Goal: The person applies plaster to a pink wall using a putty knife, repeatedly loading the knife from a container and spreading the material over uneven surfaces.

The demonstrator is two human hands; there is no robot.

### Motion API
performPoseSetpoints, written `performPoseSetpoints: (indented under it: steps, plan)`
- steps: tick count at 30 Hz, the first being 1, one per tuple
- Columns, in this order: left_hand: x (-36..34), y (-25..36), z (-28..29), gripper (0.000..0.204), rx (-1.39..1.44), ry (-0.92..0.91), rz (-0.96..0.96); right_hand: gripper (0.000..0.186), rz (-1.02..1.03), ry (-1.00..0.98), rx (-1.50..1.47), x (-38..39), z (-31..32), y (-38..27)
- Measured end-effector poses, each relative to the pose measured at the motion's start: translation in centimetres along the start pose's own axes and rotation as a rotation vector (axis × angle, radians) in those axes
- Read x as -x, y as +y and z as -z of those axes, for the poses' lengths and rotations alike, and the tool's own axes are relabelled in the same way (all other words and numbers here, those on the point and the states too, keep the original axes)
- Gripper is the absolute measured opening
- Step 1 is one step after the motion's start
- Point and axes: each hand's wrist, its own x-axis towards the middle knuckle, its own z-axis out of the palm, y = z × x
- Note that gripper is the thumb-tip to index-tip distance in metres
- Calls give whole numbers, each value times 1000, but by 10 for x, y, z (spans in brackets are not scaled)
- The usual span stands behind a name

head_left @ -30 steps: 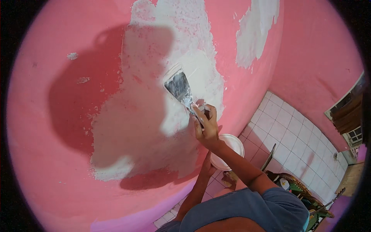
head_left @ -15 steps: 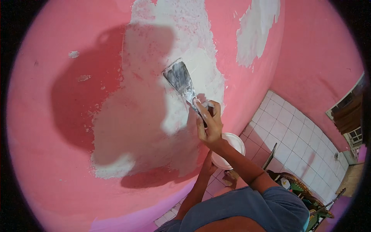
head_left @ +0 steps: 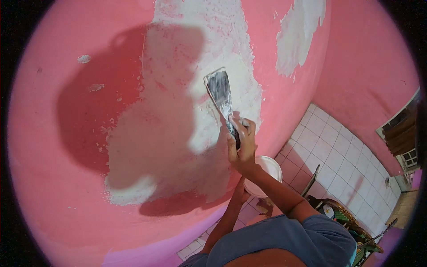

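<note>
My right hand [head_left: 242, 149] grips a putty knife [head_left: 219, 86] by its dark handle. The blade, smeared with white, lies on a pale filler patch [head_left: 169, 66] on the pink wall [head_left: 49, 187], where faint pink shows through beside it. My left hand [head_left: 240, 191] holds a round white tub [head_left: 271, 171] of white material below, partly hidden behind my right forearm. A large shadow falls over the left part of the patch.
Another filler patch [head_left: 298, 35] sits higher on the right. A white tiled floor [head_left: 342, 160] adjoins the wall. A curtained window [head_left: 398, 138] is at far right. A green and brown object [head_left: 338, 209] and a long thin strip [head_left: 311, 180] lie beside me.
The putty knife and my right hand have moved rightward across the patch, leaving the filler streaked beside the blade. My left hand and the tub stay nearly in place.
</note>
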Motion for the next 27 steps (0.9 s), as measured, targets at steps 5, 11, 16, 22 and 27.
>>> performPoseSetpoints:
  steps: [5,11,16,22,27]
  plan:
    - [7,3,2,53,39,19,-25,33,-18,-83,-82,62,-12,6]
    - [12,14,-1,54,75,6,-60,37,4,-18,53,18,1,-8]
    - [13,22,-10,54,120,-46,-129,33,-54,-68,-42,-1,-6,-17]
    - [29,61,-89,54,142,-281,-468,32,-22,-93,-67,78,-7,-14]
    - [9,6,12,56,239,-95,-12,39,-126,-19,-31,1,-4,-9]
